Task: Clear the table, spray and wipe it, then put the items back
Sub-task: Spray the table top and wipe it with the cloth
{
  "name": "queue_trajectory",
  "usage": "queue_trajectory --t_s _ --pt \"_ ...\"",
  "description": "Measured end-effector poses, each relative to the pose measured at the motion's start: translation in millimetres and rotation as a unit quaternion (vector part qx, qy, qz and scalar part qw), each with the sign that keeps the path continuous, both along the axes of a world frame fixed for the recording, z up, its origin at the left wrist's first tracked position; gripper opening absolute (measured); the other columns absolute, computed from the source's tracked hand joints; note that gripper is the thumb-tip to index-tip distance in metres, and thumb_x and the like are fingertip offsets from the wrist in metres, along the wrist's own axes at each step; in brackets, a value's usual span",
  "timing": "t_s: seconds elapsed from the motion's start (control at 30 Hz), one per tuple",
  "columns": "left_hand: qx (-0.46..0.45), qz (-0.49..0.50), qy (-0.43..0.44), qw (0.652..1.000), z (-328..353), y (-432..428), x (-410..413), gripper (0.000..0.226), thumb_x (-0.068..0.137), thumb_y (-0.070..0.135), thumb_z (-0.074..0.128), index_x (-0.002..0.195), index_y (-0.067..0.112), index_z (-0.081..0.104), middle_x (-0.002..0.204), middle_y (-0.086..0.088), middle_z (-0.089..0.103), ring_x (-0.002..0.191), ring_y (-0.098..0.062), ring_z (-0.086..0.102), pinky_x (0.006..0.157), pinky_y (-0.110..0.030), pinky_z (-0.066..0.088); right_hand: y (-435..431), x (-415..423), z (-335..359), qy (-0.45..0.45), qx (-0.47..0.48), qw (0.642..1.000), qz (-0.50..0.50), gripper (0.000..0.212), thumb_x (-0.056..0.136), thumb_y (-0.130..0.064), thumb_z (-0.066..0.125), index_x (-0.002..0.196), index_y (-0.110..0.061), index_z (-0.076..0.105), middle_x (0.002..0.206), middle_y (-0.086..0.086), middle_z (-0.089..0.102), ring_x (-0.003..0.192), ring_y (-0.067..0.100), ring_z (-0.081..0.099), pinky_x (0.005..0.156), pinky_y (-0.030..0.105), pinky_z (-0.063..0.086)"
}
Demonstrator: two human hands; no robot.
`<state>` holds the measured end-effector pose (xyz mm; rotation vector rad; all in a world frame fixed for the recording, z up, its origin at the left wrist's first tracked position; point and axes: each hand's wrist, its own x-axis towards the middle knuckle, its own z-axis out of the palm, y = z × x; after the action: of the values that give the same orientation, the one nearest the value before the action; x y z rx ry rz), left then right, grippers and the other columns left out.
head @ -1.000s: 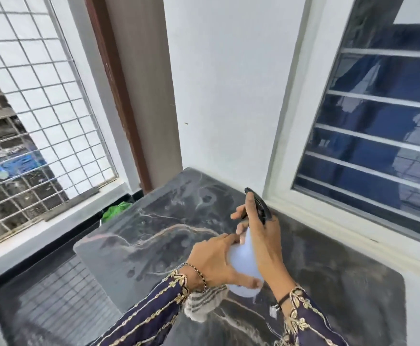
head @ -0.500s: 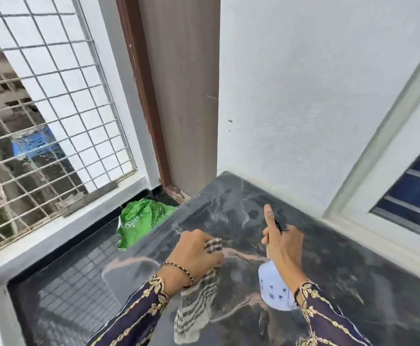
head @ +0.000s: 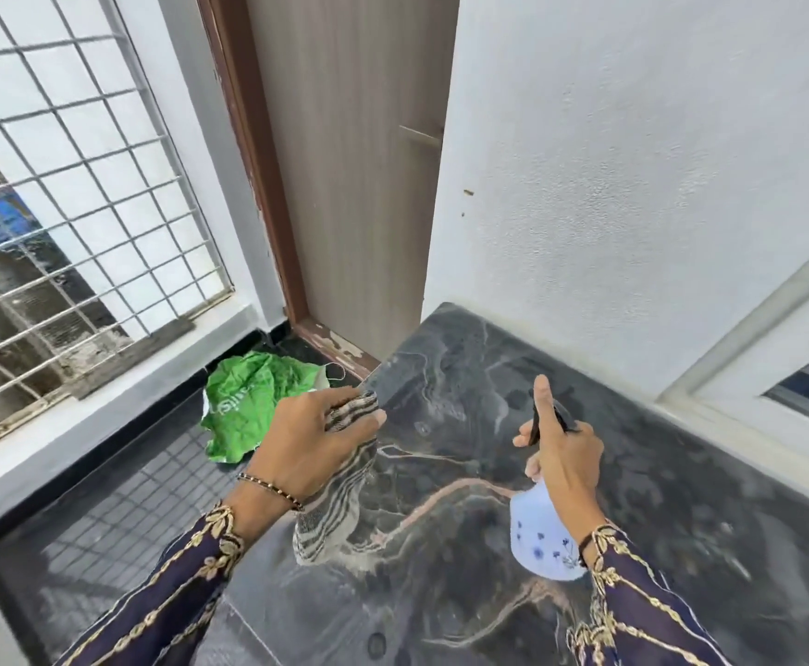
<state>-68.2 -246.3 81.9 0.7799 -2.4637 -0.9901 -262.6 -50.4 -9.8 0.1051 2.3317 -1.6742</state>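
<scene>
Two hands over dark marble counter (head: 681,521): left hand (head: 316,439) fingers pinching grey striped cloth (head: 335,516), right hand (head: 565,454) fingers clamped on white blue-flowered plastic spray bottle (head: 541,535); green bag (head: 248,401) lettering unreadable.

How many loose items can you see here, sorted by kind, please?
Spray bottle: 1, in the right hand
Striped cloth: 1, in the left hand
Green bag: 1
Total: 3
</scene>
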Motion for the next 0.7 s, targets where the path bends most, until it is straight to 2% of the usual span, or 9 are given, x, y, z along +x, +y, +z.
queue_trajectory --t_s 0.13,0.23,0.3,0.37,0.4,0.47,0.57,0.6,0.7 --pt "0.024 0.022 0.005 0.999 1 -5 14 0.031 0.080 0.043 0.071 0.080 0.011 0.070 0.071 -0.008 0.071 0.064 -0.021 0.064 0.068 -0.031 0.048 4 10 3 0.017 -0.035 0.999 -0.001 0.087 0.087 -0.079 0.053 0.072 0.004 0.071 0.073 0.012 0.076 0.038 0.023 0.050 0.047 0.032 0.044" --pt "0.028 0.040 0.005 0.999 4 -1 28 0.021 0.080 0.040 0.071 0.081 0.019 0.071 0.059 0.011 0.061 0.054 -0.006 0.055 0.058 -0.020 0.048 7 19 3 0.003 0.002 1.000 -0.006 0.093 0.080 -0.087 0.053 0.069 0.004 0.068 0.069 0.014 0.075 0.041 0.022 0.051 0.047 0.030 0.048" --pt "0.013 0.063 0.012 0.998 6 4 38 0.029 0.080 0.037 0.071 0.093 0.010 0.073 0.060 0.023 0.052 0.052 0.004 0.050 0.056 -0.009 0.044 11 25 3 0.006 0.083 0.996 -0.020 0.102 0.067 -0.101 0.043 0.070 -0.002 0.067 0.078 0.013 0.074 0.058 0.026 0.064 0.065 0.040 0.059" --pt "-0.001 0.085 0.012 0.996 6 7 50 0.042 0.080 0.038 0.071 0.106 0.006 0.070 0.074 0.013 0.068 0.063 -0.005 0.064 0.066 -0.013 0.048 16 32 3 0.016 0.173 0.985 0.010 0.116 0.059 -0.109 0.028 0.087 -0.006 0.073 0.091 0.009 0.073 0.081 0.031 0.069 0.083 0.047 0.057" --pt "-0.007 0.101 0.011 0.995 5 8 55 0.047 0.080 0.040 0.071 0.112 0.006 0.068 0.090 0.001 0.074 0.073 -0.013 0.068 0.073 -0.019 0.050 19 36 2 0.027 0.194 0.980 0.029 0.118 0.059 -0.109 0.025 0.090 -0.006 0.074 0.085 0.006 0.075 0.082 0.031 0.070 0.086 0.047 0.056" --pt "-0.011 0.127 0.014 0.992 5 12 67 0.052 0.079 0.041 0.071 0.117 0.006 0.065 0.109 -0.010 0.071 0.081 -0.022 0.068 0.080 -0.025 0.049 29 47 5 0.031 0.184 0.981 0.044 0.110 0.064 -0.107 0.026 0.082 -0.008 0.072 0.061 -0.001 0.074 0.066 0.026 0.071 0.083 0.048 0.058" --pt "-0.018 0.147 0.019 0.989 7 23 87 0.050 0.079 0.038 0.072 0.117 0.005 0.065 0.108 -0.009 0.070 0.084 -0.019 0.067 0.082 -0.031 0.053 46 63 10 0.032 0.135 0.988 0.067 0.100 0.073 -0.100 0.034 0.069 -0.007 0.070 0.056 -0.001 0.073 0.042 0.021 0.062 0.078 0.048 0.061" --pt "-0.020 0.153 0.020 0.988 7 26 94 0.047 0.080 0.036 0.072 0.115 0.005 0.066 0.104 -0.007 0.072 0.081 -0.016 0.067 0.079 -0.030 0.053 50 67 8 0.028 0.126 0.989 0.065 0.101 0.073 -0.100 0.035 0.069 -0.006 0.071 0.061 0.003 0.075 0.047 0.022 0.064 0.080 0.049 0.060" --pt "-0.027 0.168 0.015 0.985 5 36 114 0.043 0.080 0.036 0.073 0.110 0.006 0.069 0.092 -0.003 0.074 0.067 -0.013 0.065 0.066 -0.020 0.051 54 84 6 0.008 0.152 0.987 0.045 0.115 0.061 -0.108 0.028 0.094 -0.007 0.073 0.097 0.012 0.077 0.088 0.033 0.073 0.092 0.049 0.055"
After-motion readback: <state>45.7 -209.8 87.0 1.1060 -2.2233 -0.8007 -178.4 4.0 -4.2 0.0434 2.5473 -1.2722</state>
